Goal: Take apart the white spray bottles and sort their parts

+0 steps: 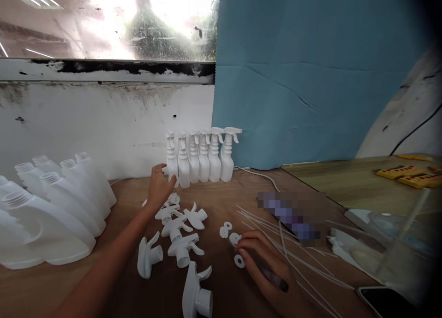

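Observation:
My left hand (160, 186) reaches to the back of the table, its thumb and fingers around the lower part of the leftmost white spray bottle (171, 154). That bottle stands upright at the end of a row of several spray bottles (214, 159) with trigger heads. In my right hand (264, 260) is a slim tool that looks like tweezers (282, 285), dark-ended, its thin tip pointing at small white washers (235, 238). One more washer (239, 261) lies just below the fingertips. Between my arms are several loose white trigger spray heads (183, 249).
Several open white bottles (69, 207) stand at the left. Thin white tubes (304, 251) lie across the right side near a blurred-out item (290, 219). Farther right are a clear plastic bag (390, 230), a phone (385, 302) and yellow items (409, 174). A wall rises behind.

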The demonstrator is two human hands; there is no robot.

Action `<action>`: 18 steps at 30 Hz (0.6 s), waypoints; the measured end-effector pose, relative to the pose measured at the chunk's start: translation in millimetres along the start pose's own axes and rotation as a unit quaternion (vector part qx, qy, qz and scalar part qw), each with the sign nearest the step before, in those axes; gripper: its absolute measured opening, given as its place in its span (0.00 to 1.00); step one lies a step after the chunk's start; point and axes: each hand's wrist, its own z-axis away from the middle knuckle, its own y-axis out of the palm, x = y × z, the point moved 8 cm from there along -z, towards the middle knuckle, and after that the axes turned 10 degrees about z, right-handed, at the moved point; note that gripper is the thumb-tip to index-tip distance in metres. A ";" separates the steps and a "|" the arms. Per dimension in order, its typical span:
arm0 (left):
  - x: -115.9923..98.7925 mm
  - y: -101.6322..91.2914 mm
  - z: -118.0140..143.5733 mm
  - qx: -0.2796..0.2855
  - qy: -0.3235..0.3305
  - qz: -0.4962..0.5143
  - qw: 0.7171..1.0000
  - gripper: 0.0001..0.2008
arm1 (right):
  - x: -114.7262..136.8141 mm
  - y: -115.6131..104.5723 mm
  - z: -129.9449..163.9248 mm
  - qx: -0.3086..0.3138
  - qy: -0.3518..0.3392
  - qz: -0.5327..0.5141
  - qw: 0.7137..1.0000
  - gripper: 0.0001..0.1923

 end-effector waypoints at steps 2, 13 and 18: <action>20.5 12.1 -16.4 -0.024 -0.039 0.006 0.999 0.27 | -1.6 -1.6 -0.1 -0.009 0.012 -0.002 1.000 0.07; 53.7 38.6 -20.5 0.008 -0.128 0.033 0.991 0.19 | 4.8 0.0 -1.7 0.000 -0.017 -0.039 0.999 0.08; 27.6 -14.9 -7.4 -0.075 -0.128 0.040 0.988 0.21 | 5.4 -9.2 -1.5 -0.020 -0.024 0.014 0.999 0.07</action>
